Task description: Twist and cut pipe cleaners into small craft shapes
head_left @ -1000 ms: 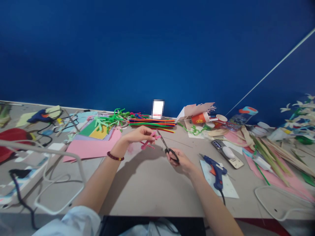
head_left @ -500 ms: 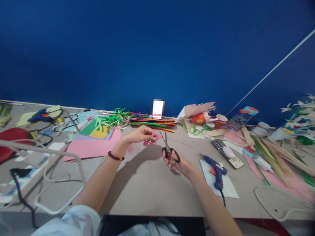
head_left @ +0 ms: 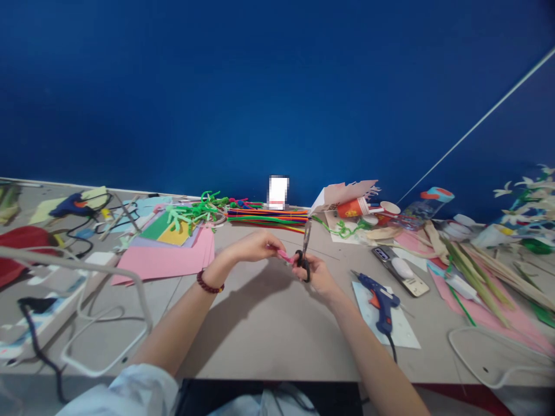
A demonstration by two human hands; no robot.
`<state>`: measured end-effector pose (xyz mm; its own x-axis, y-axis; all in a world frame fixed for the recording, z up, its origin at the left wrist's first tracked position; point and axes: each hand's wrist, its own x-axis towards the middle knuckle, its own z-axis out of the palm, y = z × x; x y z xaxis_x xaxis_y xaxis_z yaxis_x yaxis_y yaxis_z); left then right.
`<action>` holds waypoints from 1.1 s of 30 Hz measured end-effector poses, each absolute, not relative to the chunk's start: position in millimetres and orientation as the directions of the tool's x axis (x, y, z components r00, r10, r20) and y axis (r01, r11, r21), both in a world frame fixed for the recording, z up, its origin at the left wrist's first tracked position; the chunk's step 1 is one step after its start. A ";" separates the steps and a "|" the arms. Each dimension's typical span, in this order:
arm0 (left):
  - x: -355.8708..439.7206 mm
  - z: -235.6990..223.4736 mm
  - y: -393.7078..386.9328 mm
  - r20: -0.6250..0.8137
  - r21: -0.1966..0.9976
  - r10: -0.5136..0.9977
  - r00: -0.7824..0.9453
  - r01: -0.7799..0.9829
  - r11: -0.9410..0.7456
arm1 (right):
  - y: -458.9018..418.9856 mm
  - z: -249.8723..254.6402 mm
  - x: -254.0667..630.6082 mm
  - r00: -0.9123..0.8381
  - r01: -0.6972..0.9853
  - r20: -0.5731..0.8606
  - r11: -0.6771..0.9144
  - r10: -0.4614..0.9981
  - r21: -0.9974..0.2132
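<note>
My left hand (head_left: 262, 245) is closed in a pinch on a small bent pink pipe cleaner (head_left: 284, 255). Black-handled scissors (head_left: 306, 240) are held in my right hand (head_left: 316, 274), their blades together and pointing up, away from me. The fingertips of my right hand come right up to the pink piece's near end; whether they grip it too is hard to see. Both hands are above the middle of the table. Behind them lies a bundle of coloured pipe cleaners (head_left: 269, 216).
A blue glue gun (head_left: 381, 303) rests on a pale sheet at right, beside a phone (head_left: 418, 286). Pink paper (head_left: 162, 261) and green pipe cleaners (head_left: 203, 205) lie left. A power strip (head_left: 47, 320) with white cables is at far left. Paper cups (head_left: 353, 208) lie at the back.
My hands have come together. The scissors' blades have closed and swung upright, and my right fingertips have moved up to the pink pipe cleaner, which has shifted right and down.
</note>
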<state>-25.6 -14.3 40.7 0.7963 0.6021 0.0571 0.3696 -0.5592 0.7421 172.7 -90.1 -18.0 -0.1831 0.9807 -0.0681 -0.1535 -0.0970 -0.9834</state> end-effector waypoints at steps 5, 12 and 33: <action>-23.0 36.8 -15.6 0.066 0.729 0.577 0.814 0.355 -0.585 | -90.3 -17.4 172.3 -0.100 -0.115 -0.027 -0.038 0.995 -0.993; -21.6 33.1 -15.8 0.060 0.686 0.580 0.813 0.388 -0.615 | -89.3 -22.0 174.3 -0.111 -0.015 -0.020 -0.022 0.994 -1.000; -21.6 32.9 -14.3 -0.025 0.949 0.712 0.702 0.242 -0.204 | -88.2 -15.6 179.0 -0.056 -0.082 -0.046 -0.051 0.997 -0.995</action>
<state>-21.6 -14.3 32.9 0.7015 0.7122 -0.0255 0.2417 -0.2042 0.9486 179.0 -88.2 -15.6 -0.0563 0.9973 -0.0465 -0.0825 -0.0510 -0.9953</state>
